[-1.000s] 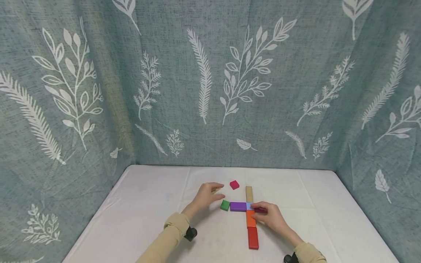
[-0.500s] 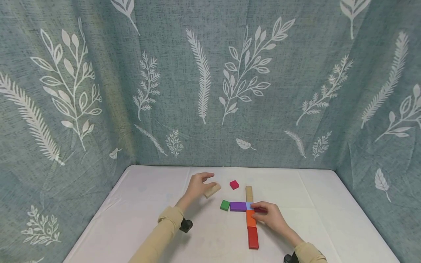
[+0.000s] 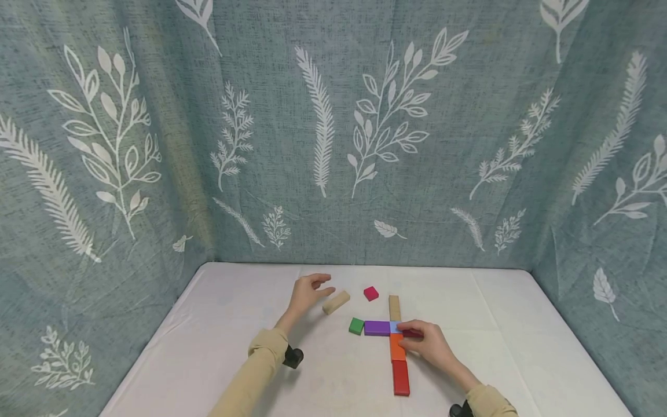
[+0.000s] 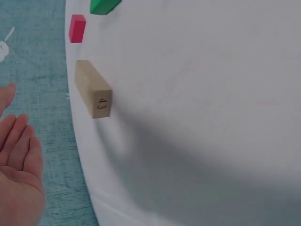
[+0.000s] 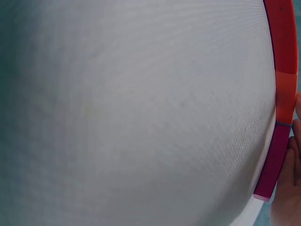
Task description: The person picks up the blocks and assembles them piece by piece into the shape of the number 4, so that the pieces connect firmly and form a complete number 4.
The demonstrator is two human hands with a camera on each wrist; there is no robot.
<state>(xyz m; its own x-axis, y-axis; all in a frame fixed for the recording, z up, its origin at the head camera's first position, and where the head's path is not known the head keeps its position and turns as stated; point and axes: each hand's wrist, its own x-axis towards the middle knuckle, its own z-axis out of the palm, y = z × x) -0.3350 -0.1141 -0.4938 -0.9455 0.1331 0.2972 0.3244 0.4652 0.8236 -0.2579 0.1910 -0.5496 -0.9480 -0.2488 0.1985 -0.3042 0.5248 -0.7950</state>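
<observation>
In the head view my left hand (image 3: 306,293) hovers with thumb and fingers apart, just left of a plain wooden block (image 3: 336,302). The left wrist view shows that wooden block (image 4: 93,89) lying apart from the hand, with dark marks on its end. My right hand (image 3: 427,341) rests over a cross of blocks, its fingertips at the light blue block (image 3: 395,327) and its thumb at the orange block (image 3: 398,347). Beneath it a dark red block (image 3: 413,333) is partly hidden. A purple block (image 3: 377,328) extends left of the light blue one.
Another wooden block (image 3: 394,307) forms the cross's far arm, and a red block (image 3: 400,377) its near end. A green block (image 3: 356,326) sits at the purple block's left end. A pink-red block (image 3: 371,293) lies farther back on the white table (image 3: 469,295).
My left hand has moved left and away, and the wooden block, out of sight a second ago, lies in view beside it. My right hand has stayed in place.
</observation>
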